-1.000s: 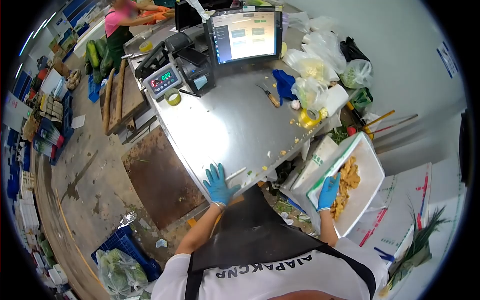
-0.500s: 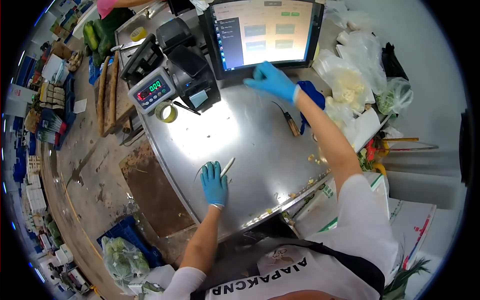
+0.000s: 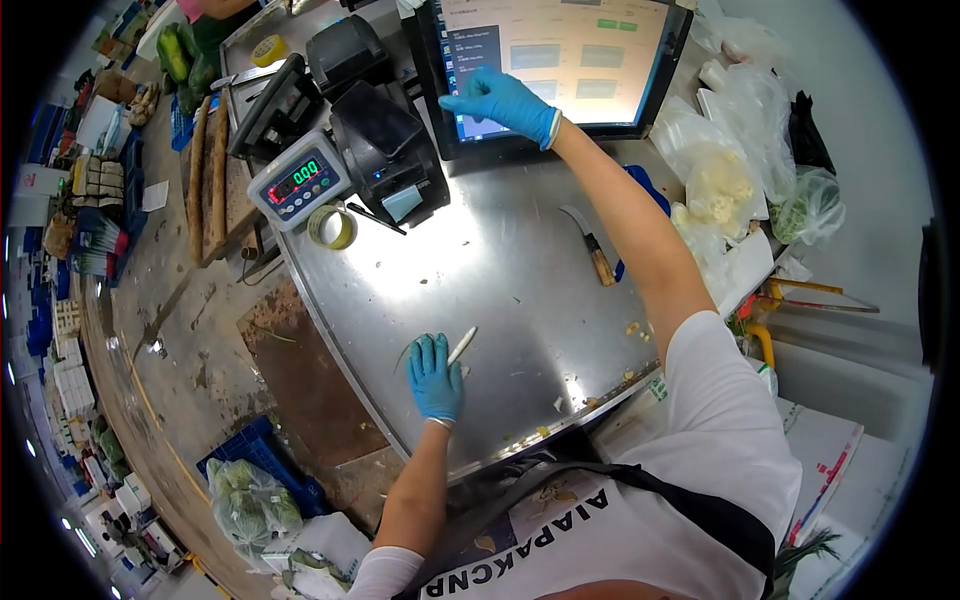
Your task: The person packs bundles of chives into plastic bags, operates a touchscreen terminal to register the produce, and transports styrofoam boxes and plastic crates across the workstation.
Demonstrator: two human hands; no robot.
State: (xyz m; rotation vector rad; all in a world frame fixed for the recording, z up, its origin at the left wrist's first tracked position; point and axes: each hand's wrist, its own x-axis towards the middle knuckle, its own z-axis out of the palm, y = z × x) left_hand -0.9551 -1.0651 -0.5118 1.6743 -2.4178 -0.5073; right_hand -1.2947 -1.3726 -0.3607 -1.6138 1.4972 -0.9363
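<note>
My left hand [image 3: 435,383], in a blue glove, lies flat on the metal table [image 3: 400,285] with its fingers stretched out. A slim white pen-like stick [image 3: 462,345] rests beside its index finger and thumb; I see no grip around it. My right hand [image 3: 500,103], also gloved in blue, is raised in front of the monitor [image 3: 570,70], over the left part of the lit screen. Some of its fingers are bent and one points left, with nothing held. Whether it touches the screen I cannot tell. A knife [image 3: 597,258] with a curved blade and wooden handle lies below my right forearm.
A scale [image 3: 300,180] reading 0.00, a tape roll [image 3: 331,227] and a black printer-like device [image 3: 385,150] stand at the table's left. Plastic bags [image 3: 725,190] pile up on the right. Bagged green vegetables [image 3: 250,505] sit on the floor side. Scraps dot the table's front edge.
My right hand has moved up and left, from the monitor's lower edge to over its screen. My left hand stays flat on the table, and the whole view has shifted slightly.
</note>
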